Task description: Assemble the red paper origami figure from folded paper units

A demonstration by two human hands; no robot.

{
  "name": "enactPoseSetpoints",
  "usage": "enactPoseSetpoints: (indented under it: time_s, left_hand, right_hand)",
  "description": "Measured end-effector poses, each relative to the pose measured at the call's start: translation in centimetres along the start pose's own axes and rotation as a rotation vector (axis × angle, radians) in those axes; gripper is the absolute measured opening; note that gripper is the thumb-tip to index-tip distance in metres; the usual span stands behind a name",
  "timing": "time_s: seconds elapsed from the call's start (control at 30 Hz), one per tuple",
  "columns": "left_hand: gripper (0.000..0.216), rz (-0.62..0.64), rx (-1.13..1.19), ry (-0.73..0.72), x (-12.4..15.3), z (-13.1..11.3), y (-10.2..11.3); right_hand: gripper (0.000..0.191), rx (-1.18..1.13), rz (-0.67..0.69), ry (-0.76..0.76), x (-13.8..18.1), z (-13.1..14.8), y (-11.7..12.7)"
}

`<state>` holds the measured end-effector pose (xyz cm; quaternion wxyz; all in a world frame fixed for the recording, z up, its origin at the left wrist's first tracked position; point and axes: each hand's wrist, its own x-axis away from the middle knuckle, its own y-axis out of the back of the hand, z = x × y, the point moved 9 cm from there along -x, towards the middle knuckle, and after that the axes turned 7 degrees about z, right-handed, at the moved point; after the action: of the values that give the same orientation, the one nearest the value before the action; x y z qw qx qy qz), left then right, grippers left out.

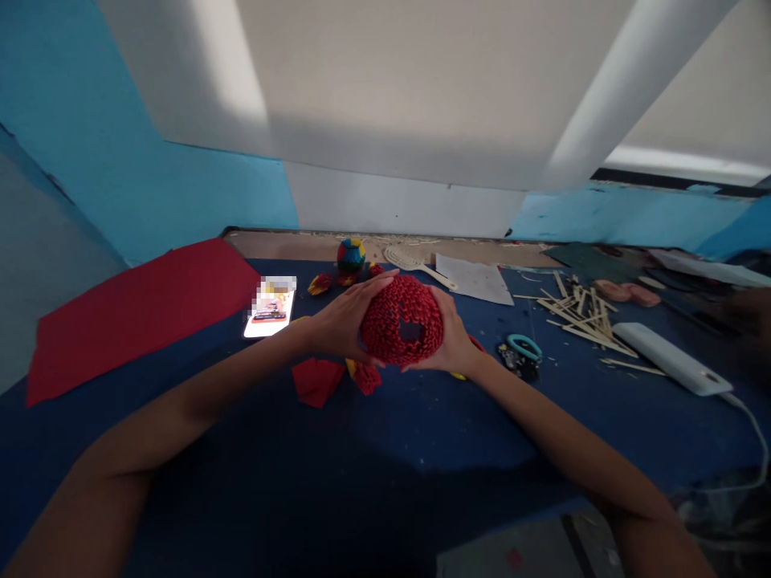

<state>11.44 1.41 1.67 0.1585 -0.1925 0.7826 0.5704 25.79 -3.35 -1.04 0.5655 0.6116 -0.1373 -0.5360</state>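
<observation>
Between my two hands I hold a red ball of folded paper pieces, raised above the dark blue table. Its surface is rough with small points, and a gap near its middle lets the blue behind show through. My left hand curves round its left side, and my right hand cups the right side. Behind and below my left hand lie a red paper piece and a red and yellow folded paper piece. A multicoloured ball stands farther back.
Left of my hands are a lit phone and a large red sheet. Behind lie a hairbrush and a white paper. On the right are wooden sticks, teal-handled scissors and a white power strip with a cable.
</observation>
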Motion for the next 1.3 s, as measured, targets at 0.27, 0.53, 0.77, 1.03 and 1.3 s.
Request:
enactPoseSetpoints:
  time_s: [0.27,0.53,0.77,1.03,1.3]
  left_hand:
    - [0.134,-0.018,0.028,-0.031,-0.1,-0.1,-0.3]
    - [0.127,-0.042,0.010,-0.037,0.4,0.6,-0.8]
    - [0.139,-0.016,0.028,-0.070,0.4,-0.2,-1.0]
    - [0.146,0.005,0.012,-0.077,0.0,-1.8,-0.7]
    - [0.142,-0.001,0.068,-0.041,-0.1,-2.0,-0.6]
  right_hand:
    - [0.144,-0.024,-0.016,-0.020,0.4,-0.2,-0.3]
    - [0.129,-0.022,-0.050,-0.022,0.8,-0.1,-0.2]
    - [0.145,-0.021,0.039,-0.021,1.0,0.0,-1.1]
    - [0.142,-0.047,-0.035,0.107,0.7,1.8,0.9]
    - [0.159,-0.083,-0.012,-0.006,1.4,1.0,-0.3]
